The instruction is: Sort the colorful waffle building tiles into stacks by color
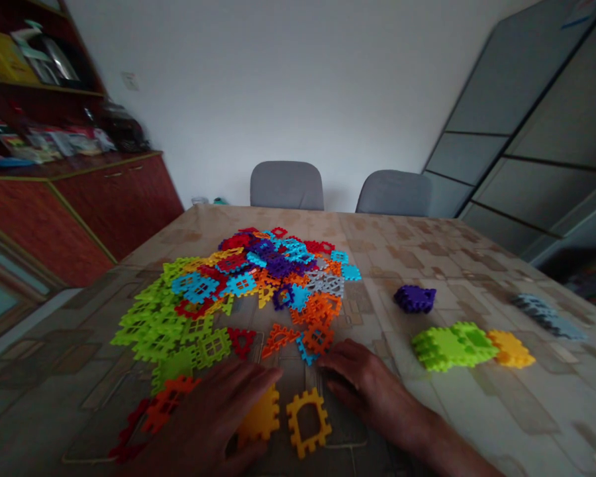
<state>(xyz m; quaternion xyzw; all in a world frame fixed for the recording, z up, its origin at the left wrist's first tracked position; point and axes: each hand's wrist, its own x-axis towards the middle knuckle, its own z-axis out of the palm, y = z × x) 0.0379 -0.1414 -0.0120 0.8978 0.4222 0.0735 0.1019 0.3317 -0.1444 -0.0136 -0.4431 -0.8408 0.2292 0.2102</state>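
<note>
My left hand [218, 411] lies over the near part of the table with its fingers stretched out. Beneath it, partly covered, is a solid yellow building tile [259, 417] with notched edges. Between my hands lies a yellow frame tile [308, 423] with an opening in its middle. My right hand [365, 381] rests to the right, fingers bent and thumb apart. Its fingertips are close to an orange window tile [318, 338] that overlaps a blue tile [305, 351]; whether they touch cannot be told. No tile shows between its fingers.
A mixed heap of tiles [273, 258] spreads ahead, with green tiles [153, 318] at its left. Stacks of purple [414, 299], green [451, 346], yellow [511, 348] and grey tiles [546, 315] stand on the right. Two grey chairs [287, 185] are beyond the table.
</note>
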